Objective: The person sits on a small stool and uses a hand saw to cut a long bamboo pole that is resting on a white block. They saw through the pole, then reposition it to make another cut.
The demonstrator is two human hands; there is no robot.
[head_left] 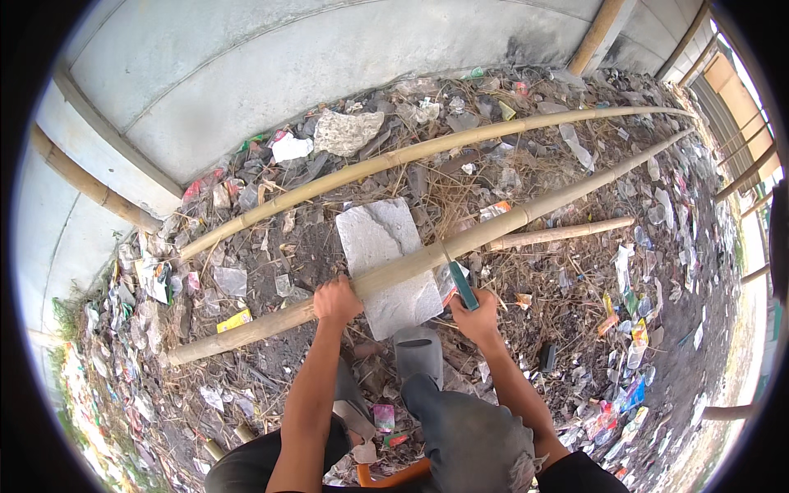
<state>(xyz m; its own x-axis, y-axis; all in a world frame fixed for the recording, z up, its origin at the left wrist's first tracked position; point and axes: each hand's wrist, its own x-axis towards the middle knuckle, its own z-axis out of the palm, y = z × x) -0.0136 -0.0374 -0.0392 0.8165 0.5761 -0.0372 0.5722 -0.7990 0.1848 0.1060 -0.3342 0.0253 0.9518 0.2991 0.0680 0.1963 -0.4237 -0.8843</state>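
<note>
A long bamboo pole (493,233) lies slantwise before me, from the lower left to the far right, resting across a pale concrete slab (380,233). Just left of the slab, my left hand (337,301) is wrapped over the pole. My right hand (477,317), on the near side of the pole, grips a handsaw by its green handle (463,287). The saw's thin blade points away from me and meets the pole just right of the slab; how deep its teeth sit cannot be made out.
Beyond lies a second bamboo pole (394,157), with a short bamboo piece (563,233) at the right. A grey wall (271,74) closes off the far side. Plastic litter and dry stalks cover the ground. My grey boot (418,358) stands at the slab's near edge. A pale rock (348,132) sits near the wall.
</note>
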